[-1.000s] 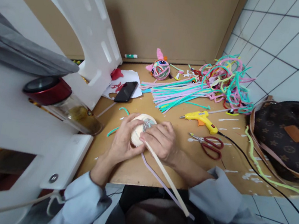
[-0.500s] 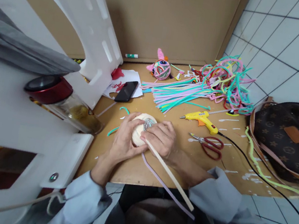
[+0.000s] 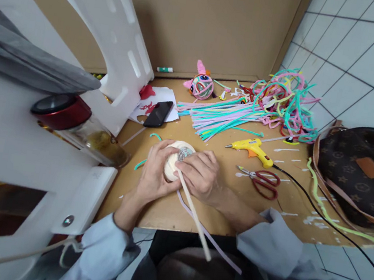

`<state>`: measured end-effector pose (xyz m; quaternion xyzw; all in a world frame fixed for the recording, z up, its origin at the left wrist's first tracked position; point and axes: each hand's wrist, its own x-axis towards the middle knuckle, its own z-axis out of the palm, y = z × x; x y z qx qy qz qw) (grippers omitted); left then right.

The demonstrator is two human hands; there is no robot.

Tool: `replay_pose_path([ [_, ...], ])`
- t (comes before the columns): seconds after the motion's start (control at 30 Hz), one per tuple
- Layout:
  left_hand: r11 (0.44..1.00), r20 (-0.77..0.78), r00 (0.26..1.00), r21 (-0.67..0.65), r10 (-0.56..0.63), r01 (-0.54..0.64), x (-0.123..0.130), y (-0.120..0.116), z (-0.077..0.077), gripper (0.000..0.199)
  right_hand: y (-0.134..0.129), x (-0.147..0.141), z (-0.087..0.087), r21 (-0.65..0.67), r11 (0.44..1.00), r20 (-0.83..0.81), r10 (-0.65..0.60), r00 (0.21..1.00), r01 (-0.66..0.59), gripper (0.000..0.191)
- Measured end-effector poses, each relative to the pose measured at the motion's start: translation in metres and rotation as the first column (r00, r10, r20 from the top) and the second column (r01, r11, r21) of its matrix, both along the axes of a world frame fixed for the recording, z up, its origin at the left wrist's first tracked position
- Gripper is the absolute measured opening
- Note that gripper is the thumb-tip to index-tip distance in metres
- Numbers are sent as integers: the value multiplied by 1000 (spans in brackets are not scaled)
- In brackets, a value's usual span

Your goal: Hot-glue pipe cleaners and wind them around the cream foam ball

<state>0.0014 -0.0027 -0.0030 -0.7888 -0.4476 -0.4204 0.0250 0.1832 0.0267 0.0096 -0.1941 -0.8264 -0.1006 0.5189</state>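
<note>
My left hand (image 3: 156, 168) is closed round the side of a cream-coloured ball (image 3: 170, 166), whose upper face shows a greyish patch (image 3: 185, 154). With its fingers pinched, my right hand (image 3: 201, 173) grips a cream pipe cleaner (image 3: 193, 212) at the ball's near right side. The free length of that pipe cleaner slants down past the table edge. A lilac pipe cleaner (image 3: 216, 245) trails from beneath the ball towards my lap; its upper end is hidden. Part of the ball is covered by my fingers.
Right of my hands lie a yellow glue gun (image 3: 251, 150) and red-handled scissors (image 3: 265, 183). Behind are a pipe cleaner heap (image 3: 226, 115), a pink wrapped ball figure (image 3: 201, 85) and a phone (image 3: 158, 113). A glass bottle (image 3: 94, 142) stands left; a brown bag (image 3: 362, 172) sits right.
The free end of the cream pipe cleaner has swung left and now crosses the lilac one. My right fingers have shifted slightly left along the ball. My left hand stays nearly still.
</note>
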Motion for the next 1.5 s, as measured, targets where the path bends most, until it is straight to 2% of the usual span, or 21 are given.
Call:
replay_pose_path([
  [0.2, 999, 32, 999, -41, -13, 14, -3, 1, 0, 58, 0, 2, -6, -70, 998, 98, -2, 995, 9, 18],
  [0.43, 999, 47, 999, -53, -6, 8, -7, 4, -2, 63, 3, 3, -4, -19, 997, 23, 75, 997, -75, 19],
  [0.6, 999, 110, 994, -47, -2, 7, -8, 5, -1, 62, 7, 3, -7, 5, 998, 27, 60, 998, -60, 21],
  [0.73, 997, 124, 991, -70, 47, -38, -10, 6, -2, 64, 12, 6, -8, 1, 1000, 70, -10, 998, 10, 21],
  [0.83, 994, 152, 986, -94, 63, -49, -11, 7, -5, 63, 22, 18, -3, -96, 970, 165, -204, 965, 221, 23],
  [0.87, 994, 162, 984, -98, 70, -55, -11, 8, -6, 63, 28, 25, 1, -150, 929, 196, -307, 931, 338, 25],
  [0.9, 993, 171, 982, -102, 79, -63, -11, 8, -7, 63, 33, 33, 5, -210, 858, 228, -423, 877, 468, 27],
  [0.93, 992, 179, 980, -106, 89, -71, -10, 8, -7, 63, 38, 42, 9, -274, 756, 270, -533, 802, 595, 29],
  [1.0, 990, 198, 975, -117, 104, -82, -10, 8, -7, 65, 47, 61, 18, -362, 504, 391, -682, 618, 784, 39],
  [1.07, 989, 218, 970, -124, 105, -79, -9, 9, -8, 66, 51, 78, 25, -381, 250, 543, -719, 435, 890, 50],
  [1.1, 990, 231, 968, -121, 100, -73, -9, 9, -8, 66, 51, 86, 28, -373, 145, 620, -696, 362, 917, 54],
  [1.13, 990, 244, 965, -123, 97, -68, -9, 9, -8, 66, 50, 92, 29, -361, 64, 686, -658, 311, 931, 57],
  [1.17, 990, 256, 962, -126, 95, -64, -9, 10, -8, 67, 48, 96, 30, -350, 9, 738, -613, 281, 937, 58],
  [1.23, 987, 274, 956, -146, 102, -63, -10, 10, -8, 67, 46, 102, 28, -337, -35, 799, -539, 266, 941, 58],
  [1.37, 975, 302, 943, -210, 138, -75, -10, 12, -10, 69, 48, 107, 21, -345, -13, 810, -510, 291, 938, 56],
  [1.5, 969, 367, 921, -245, 127, -36, -11, 14, -12, 73, 55, 113, 18, -468, -26, 752, -536, 383, 883, 51],
])
